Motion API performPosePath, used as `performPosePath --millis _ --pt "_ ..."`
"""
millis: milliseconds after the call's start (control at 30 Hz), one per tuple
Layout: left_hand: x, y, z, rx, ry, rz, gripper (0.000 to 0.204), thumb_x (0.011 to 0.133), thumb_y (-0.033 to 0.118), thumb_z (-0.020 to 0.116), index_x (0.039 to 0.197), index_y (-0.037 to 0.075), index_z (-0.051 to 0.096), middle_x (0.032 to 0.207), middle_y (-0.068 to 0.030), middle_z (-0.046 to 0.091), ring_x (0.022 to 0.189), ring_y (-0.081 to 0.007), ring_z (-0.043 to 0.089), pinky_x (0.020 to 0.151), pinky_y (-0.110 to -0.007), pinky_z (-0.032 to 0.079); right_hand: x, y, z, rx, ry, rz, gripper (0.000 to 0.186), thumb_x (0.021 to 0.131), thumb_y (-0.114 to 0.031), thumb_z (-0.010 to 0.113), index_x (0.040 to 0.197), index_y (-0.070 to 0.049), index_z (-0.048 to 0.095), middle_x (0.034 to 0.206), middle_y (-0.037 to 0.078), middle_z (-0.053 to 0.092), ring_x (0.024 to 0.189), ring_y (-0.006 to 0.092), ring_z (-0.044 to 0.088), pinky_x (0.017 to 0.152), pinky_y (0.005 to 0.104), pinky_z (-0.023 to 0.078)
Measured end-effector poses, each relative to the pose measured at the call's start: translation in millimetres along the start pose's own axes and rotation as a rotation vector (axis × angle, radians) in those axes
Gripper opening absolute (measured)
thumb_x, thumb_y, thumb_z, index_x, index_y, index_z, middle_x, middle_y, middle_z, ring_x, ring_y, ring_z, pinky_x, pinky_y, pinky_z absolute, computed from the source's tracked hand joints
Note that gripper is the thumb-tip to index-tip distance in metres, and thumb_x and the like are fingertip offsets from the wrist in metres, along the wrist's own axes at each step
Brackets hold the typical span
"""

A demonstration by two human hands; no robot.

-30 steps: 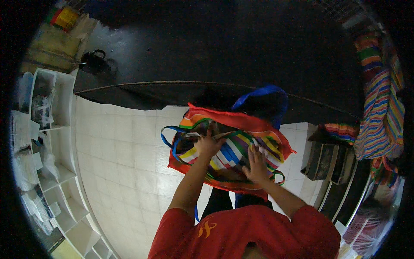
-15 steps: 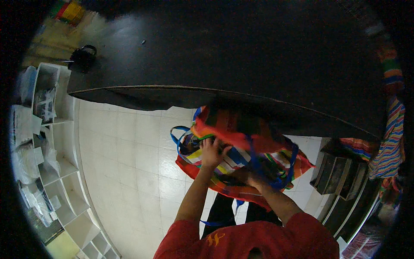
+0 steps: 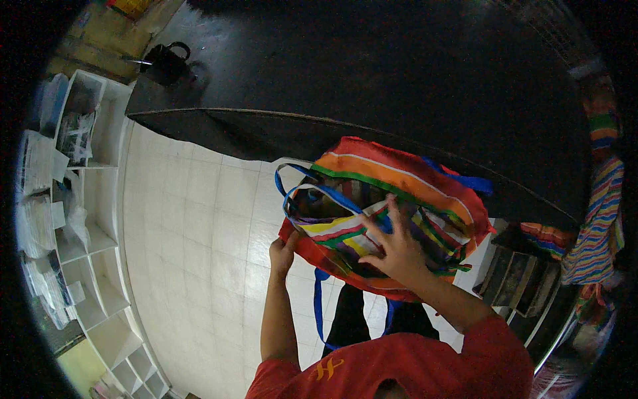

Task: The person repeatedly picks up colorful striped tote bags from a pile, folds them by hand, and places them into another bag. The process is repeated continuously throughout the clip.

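Note:
A large striped fabric bag (image 3: 412, 169), mostly red and orange outside, gapes open in front of me below the table edge. Multicoloured striped cloth (image 3: 345, 229) shows within its mouth; I cannot tell whether this is lining or a separate piece. My left hand (image 3: 284, 256) pinches the red rim at the bag's left corner. Over the mouth, my right hand (image 3: 395, 249) has its fingers spread against the striped cloth. Blue straps (image 3: 332, 193) loop over the left side, and another blue strap (image 3: 319, 306) hangs below the near rim.
A dark-covered table (image 3: 372, 86) spans the far side, with a black mug-like container (image 3: 166, 63) at its left. White cubby shelves (image 3: 100, 233) holding plastic-wrapped packs line the left. Striped cloth (image 3: 595, 226) hangs at right, near a dark wooden crate (image 3: 518, 276).
My left hand has left the bag's inside for its left rim. My right hand has risen and spread over the mouth. The far side has opened outward, widening the bag.

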State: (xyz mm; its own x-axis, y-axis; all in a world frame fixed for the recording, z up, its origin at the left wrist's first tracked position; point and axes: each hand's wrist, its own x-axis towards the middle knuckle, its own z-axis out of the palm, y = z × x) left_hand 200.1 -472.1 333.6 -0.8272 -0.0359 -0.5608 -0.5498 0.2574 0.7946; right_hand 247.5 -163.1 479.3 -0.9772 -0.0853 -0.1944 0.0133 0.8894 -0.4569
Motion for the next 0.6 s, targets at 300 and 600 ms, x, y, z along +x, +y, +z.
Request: performPosePath --millis 300,600 --pt "-129.2 76.0 16.0 0.116 -0.144 0.075 0.023 0.092 0.019 0.066 0.098 -0.003 0.070 0.081 -0.0044 0.071 0.073 -0.0101 0.058 0.067 -0.028 0.047 68.1 117.1 241.6 0.264 -0.257 0.010 0.055 0.093 -0.033 0.055 0.145 -0.020 0.040 0.154 0.015 0.031 0.132 0.0326 0.042 0.110 0.0437 0.036" --pt "-103.1 59.2 -6.2 -0.227 0.039 -0.024 0.026 0.094 0.016 0.063 0.109 -0.004 0.066 0.106 -0.0060 0.068 0.095 -0.0122 0.059 0.085 -0.029 0.047 98.2 79.2 198.5 -0.086 0.149 -0.288 0.048 0.076 -0.024 0.076 0.119 -0.012 0.061 0.136 0.014 0.050 0.122 0.0445 0.046 0.103 0.0530 0.039"
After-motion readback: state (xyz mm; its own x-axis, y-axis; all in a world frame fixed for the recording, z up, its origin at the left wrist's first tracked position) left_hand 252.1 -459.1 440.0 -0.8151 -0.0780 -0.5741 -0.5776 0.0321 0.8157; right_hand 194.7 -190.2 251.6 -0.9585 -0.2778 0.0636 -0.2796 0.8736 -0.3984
